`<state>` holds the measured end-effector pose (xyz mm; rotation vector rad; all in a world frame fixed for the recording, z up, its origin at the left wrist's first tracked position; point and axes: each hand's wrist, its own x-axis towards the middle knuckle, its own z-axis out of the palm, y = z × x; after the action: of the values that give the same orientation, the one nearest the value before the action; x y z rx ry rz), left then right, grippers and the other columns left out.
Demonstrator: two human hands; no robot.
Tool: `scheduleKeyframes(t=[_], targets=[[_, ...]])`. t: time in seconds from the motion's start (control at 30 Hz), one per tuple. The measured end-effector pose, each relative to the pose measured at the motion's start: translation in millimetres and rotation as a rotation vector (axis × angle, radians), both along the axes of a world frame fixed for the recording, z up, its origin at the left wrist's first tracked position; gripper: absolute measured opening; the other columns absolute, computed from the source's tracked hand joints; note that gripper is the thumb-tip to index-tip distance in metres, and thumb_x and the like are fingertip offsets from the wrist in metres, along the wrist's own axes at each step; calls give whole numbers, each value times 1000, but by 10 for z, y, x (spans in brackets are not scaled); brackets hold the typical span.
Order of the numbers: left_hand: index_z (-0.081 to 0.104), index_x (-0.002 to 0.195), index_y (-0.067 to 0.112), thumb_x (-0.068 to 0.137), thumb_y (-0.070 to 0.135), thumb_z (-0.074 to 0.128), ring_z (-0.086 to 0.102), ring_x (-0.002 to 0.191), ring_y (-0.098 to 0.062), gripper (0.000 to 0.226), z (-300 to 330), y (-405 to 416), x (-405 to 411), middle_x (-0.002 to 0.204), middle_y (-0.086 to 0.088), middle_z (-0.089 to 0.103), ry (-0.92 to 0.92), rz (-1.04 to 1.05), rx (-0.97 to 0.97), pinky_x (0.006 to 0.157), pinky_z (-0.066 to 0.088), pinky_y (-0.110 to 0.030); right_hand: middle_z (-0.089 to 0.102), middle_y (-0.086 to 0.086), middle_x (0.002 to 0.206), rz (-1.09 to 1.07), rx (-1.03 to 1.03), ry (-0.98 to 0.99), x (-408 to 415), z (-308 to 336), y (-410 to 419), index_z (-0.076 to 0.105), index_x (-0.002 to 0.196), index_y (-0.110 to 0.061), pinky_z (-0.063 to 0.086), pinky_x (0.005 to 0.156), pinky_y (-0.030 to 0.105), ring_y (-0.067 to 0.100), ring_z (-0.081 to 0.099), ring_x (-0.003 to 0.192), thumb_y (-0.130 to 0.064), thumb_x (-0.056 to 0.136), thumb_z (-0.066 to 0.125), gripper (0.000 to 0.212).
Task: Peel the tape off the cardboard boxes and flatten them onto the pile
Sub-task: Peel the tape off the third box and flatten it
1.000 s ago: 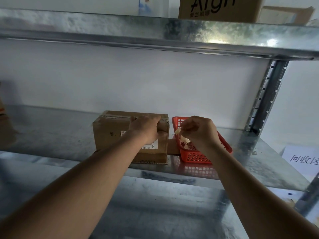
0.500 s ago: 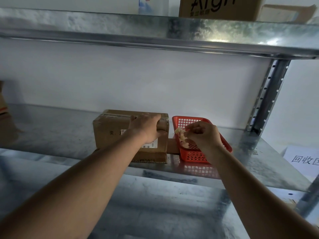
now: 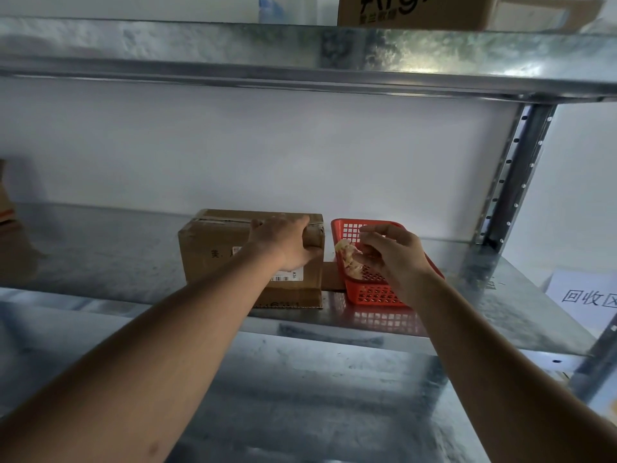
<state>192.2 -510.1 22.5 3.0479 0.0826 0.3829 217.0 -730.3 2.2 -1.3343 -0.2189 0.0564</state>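
Observation:
A brown cardboard box (image 3: 217,252) with a white label stands on the metal shelf (image 3: 100,255). Tape runs along its top seam. My left hand (image 3: 283,243) grips the box's upper right corner. Just right of the box sits a red plastic basket (image 3: 374,294) holding crumpled clear tape (image 3: 347,259). My right hand (image 3: 394,255) hovers over the basket with its fingers spread apart, touching or just off the crumpled tape. A flat piece of cardboard (image 3: 330,280) lies under the box and pokes out between box and basket.
A shelf upright (image 3: 510,182) rises at the right. The upper shelf (image 3: 300,51) carries a printed cardboard box (image 3: 410,11). A white sign with characters (image 3: 587,295) lies at the far right. Another cardboard piece (image 3: 5,202) shows at the left edge.
My right hand has gone from pinched on the crumpled tape to spread fingers over the basket, with the tape lying in it. My left hand stays on the box.

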Motion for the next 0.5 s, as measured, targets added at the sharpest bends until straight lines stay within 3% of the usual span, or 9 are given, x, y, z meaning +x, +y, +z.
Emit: scheduleKeyframes(t=[0.07,0.17,0.37,0.43,0.5], targets=[[48,141,29,88,73,61,56,127,-34,70,-4,-4,-9,136,-7,61,1,0,14,107,38,-55,73,9,79,18,25,-16,-1,-3,4,76,96,-4,63,76,36,19,76,76,-2,90,76,6],[51,137,29,87,73,62,57,124,-33,68,9,-1,-28,133,-6,62,-8,-8,13,105,39,-55,78,8,86,10,-115,-159,-26,-9,80,76,100,-7,64,79,36,23,78,84,-5,90,77,11],[57,127,35,89,62,67,60,118,-29,47,87,61,-132,122,3,67,-25,-77,-27,94,39,-46,77,-15,98,-141,-639,-561,-43,56,389,80,110,-24,60,83,21,1,72,90,-11,95,71,22],[58,131,37,89,58,69,59,119,-28,48,126,106,-176,122,2,66,-19,-85,-35,102,41,-47,77,-7,107,-161,-790,-661,-33,81,503,80,112,-22,59,84,26,7,71,95,-14,94,72,22],[59,131,34,90,53,70,59,116,-28,47,152,173,-216,119,1,65,-2,-83,-27,105,44,-49,77,1,111,-188,-930,-767,-21,97,615,79,114,-19,54,76,21,13,69,93,-13,94,73,23]])
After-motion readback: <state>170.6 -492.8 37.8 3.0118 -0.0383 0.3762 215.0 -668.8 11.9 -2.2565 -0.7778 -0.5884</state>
